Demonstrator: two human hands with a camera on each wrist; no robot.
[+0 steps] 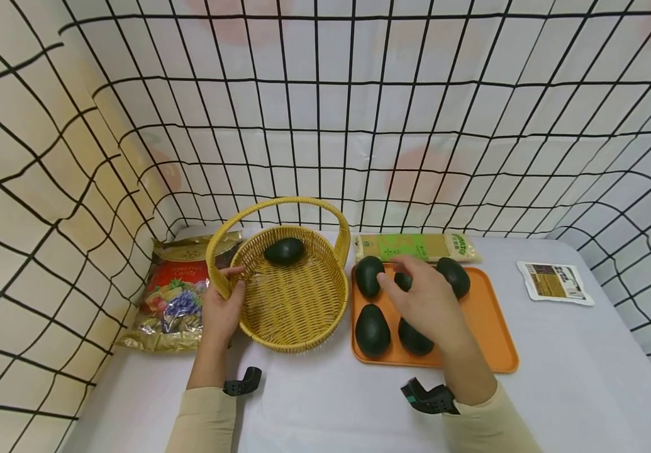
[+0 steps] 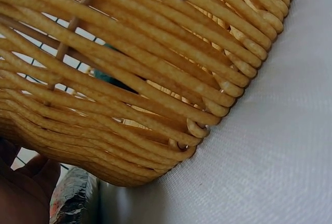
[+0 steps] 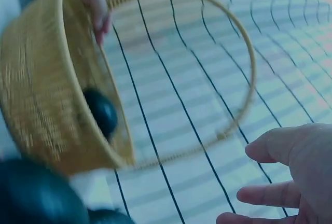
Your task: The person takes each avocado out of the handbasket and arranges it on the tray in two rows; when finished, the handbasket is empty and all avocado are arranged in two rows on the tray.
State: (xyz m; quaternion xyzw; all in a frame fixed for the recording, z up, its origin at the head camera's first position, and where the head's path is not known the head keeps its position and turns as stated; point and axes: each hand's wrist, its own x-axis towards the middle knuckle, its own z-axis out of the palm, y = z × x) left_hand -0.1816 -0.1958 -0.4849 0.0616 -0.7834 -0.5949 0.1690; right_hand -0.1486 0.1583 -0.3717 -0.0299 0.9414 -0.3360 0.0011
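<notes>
The left hand (image 1: 220, 314) is gripping the near-left rim of the wicker basket (image 1: 297, 314), thumb hooking over the edge inside and fingers curling outside; one avocado (image 1: 283, 250) is lying inside it, at the far side from that hand. The right hand (image 1: 424, 302) is hovering over the orange tray (image 1: 492, 327), fingers loosely spread and holding nothing; directly beneath its palm another avocado (image 1: 414, 338) is showing, with a third (image 1: 372, 328) just to its left, a fourth (image 1: 368, 275) beyond its fingertips, and a fifth (image 1: 454, 277) to the far right of it. The avocados are probably feeling firm, fairly weighty and a little waxy, so wrapping the fingers round the thick belly looks safer than pinching the narrow end; hard squeezing could be bruising them. The basket looks light and stiff, likely sliding easily unless steadied. Everything is sitting on a white cloth-covered table (image 1: 585, 377); a candy bag (image 1: 175, 296) is lying just left of the left hand, a long noodle packet (image 1: 416, 247) beyond the tray, a small flat packet (image 1: 554, 282) well to the right; a grid-patterned curtain (image 1: 325, 113) is enclosing the space.
</notes>
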